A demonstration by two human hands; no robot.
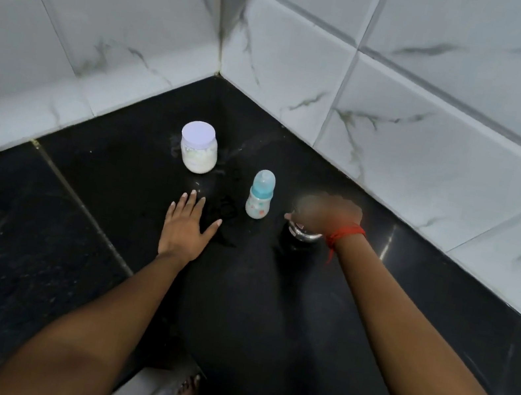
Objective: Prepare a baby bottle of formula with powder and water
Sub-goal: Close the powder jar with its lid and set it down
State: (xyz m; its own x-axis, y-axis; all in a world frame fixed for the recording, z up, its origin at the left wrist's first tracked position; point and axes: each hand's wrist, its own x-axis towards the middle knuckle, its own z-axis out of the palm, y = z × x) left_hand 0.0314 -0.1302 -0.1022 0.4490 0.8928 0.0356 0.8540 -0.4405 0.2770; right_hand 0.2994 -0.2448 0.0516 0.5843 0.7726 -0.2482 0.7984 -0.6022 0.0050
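Bottle position decides the coming move: the small baby bottle with a teal cap and patterned white body [260, 194] stands upright, long axis vertical, on the glossy black stone counter [65, 267], between the two hands and slightly beyond them, towards the tiled corner. The left hand [186, 226] lies flat on the counter with fingers spread, holding nothing, just beside the bottle on its left. The right hand [325, 214], with a red thread tied at the wrist, is closed from above around the rim of a shiny steel vessel [303, 234] just to the bottle's right. By my judgement the free left hand is better placed to take the bottle. The clear round jar of white powder with a pale lilac lid [199, 148] stands farther back and to the left, lid on.

The right hand is blurred, so its finger grip is hard to read. The steel vessel is mostly covered, and whether it holds water cannot be seen.
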